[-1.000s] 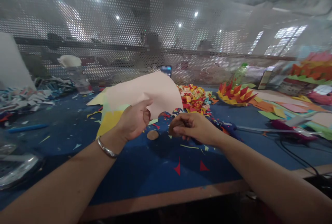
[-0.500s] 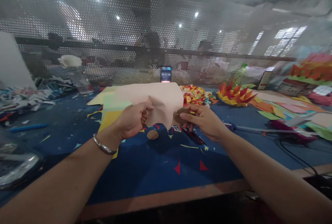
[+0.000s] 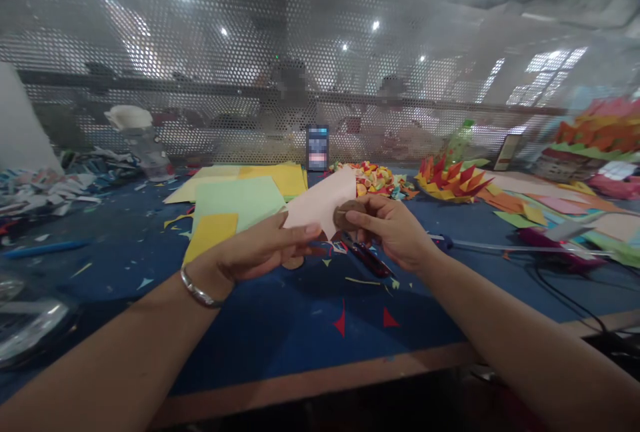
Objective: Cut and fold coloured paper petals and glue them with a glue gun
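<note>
My right hand pinches a round brown cardboard disc against the right edge of a pale pink paper sheet, which is held up off the table. Fingers stretched out, my left hand reaches across the sheet's lower left part; whether it touches the paper I cannot tell. Below that hand a second brown disc lies on the blue table, mostly covered. Dark red-handled scissors rest under my right hand.
Green paper and yellow sheets lie at left. Behind are a phone and a heap of coloured scraps. An orange paper flower and a glue gun are at right. A blue pen lies at far left.
My left hand has let go of its pinch on the pink sheet and moved right with fingers straightened. The sheet's left side has swung in, uncovering the yellow paper and the phone.
</note>
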The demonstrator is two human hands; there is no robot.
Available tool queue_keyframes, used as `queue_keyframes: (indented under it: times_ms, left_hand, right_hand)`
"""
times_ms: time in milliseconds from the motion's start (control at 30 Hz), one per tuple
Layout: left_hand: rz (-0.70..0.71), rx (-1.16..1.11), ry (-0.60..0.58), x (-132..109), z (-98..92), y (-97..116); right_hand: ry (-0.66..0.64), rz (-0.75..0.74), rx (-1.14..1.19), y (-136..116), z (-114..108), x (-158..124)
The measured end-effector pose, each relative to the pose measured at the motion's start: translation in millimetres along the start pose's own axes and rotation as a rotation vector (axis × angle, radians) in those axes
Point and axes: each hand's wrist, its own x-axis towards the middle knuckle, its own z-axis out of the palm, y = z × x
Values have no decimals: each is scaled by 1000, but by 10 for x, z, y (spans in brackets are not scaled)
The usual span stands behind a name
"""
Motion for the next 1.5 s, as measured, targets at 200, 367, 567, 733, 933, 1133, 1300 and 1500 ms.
queue_keyframes:
  times_ms: [200, 367, 567, 733, 933, 1133, 1300, 1500]
  left_hand:
    - [-109, -125, 163, 191, 75, -160]
    - [-45, -272, 210, 203, 197, -250]
    - [82, -364, 351, 205, 282, -310]
    - [170, -265, 201, 163, 385, -291]
    - [223, -157, 329, 182, 397, -371]
    - [40, -20, 493, 178, 287, -292]
    - [-16, -20, 550, 172, 250, -255]
    - [21, -119, 491, 189, 255, -230]
  right_hand:
    - [11, -33, -41, 24, 42, 8]
    - [22, -70, 10, 48, 33, 7]
    - [7, -85, 27, 42, 33, 2]
    - [19, -72, 38, 45, 47, -5]
    - [-1, -107, -107, 64, 82, -19]
    - [7, -253, -398, 26, 54, -57]
    - [-39, -321, -616, -46, 65, -110]
    - [-11, -373, -704, -22, 58, -107]
